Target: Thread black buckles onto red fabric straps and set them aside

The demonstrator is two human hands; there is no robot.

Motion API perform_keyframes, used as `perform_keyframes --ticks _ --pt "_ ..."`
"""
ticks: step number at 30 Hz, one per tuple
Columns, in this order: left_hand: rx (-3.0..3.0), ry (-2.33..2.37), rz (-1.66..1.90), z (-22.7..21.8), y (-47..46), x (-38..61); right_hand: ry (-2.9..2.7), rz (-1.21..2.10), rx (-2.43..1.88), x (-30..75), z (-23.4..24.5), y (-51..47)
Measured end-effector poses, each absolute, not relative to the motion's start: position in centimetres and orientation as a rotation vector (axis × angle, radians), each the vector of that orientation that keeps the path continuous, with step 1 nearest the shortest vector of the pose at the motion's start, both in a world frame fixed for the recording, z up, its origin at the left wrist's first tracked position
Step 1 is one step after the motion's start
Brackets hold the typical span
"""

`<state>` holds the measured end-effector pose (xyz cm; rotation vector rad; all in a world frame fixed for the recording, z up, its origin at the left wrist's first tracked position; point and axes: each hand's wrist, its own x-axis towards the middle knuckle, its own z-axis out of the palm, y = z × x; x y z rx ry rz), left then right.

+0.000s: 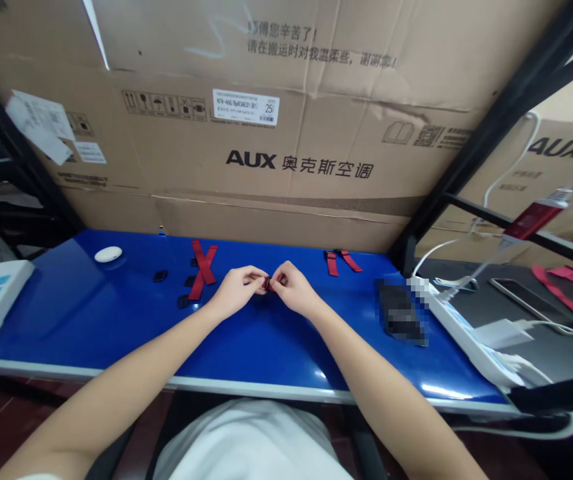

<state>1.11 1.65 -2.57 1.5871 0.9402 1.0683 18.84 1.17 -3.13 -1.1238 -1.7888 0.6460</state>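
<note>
Small red strap piece [268, 283] in the tight fingertip pinch of left hand [236, 289] and right hand [295, 289]

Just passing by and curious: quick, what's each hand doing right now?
Left hand: closed, pinching a small red strap piece.
Right hand: closed, pinching the same piece's other end.

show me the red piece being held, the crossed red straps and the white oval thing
red piece [268, 283]: head view, its exposed middle
crossed red straps [205, 265]: head view, where they cross
white oval thing [108, 254]: head view, its top middle
</note>
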Motion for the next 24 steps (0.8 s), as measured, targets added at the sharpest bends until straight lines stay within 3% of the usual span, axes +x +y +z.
perform_keyframes --ticks 6,8,15,20,24 --pt "1.38 0.821 1.01 -1.9 1.3 1.0 -1.577 1.132 -0.965 18.6 -2.7 1.0" --pt "1.38 0.789 0.981 -1.7 1.3 0.9 -1.591 1.16 -0.934 19.0 -2.6 1.2" --pt "1.427 0.795 0.959 -0.9 1.9 -0.7 -1.952 0.388 -1.339 22.2 -4.1 3.3" --pt "1.632 1.018 0.977 -0.6 3.1 -2.5 -1.92 0.295 -1.585 22.9 -5.1 4.0" --pt "1.824 1.226 1.067 -1.1 4.1 -3.5 -1.861 0.441 -1.574 22.9 -4.3 3.6"
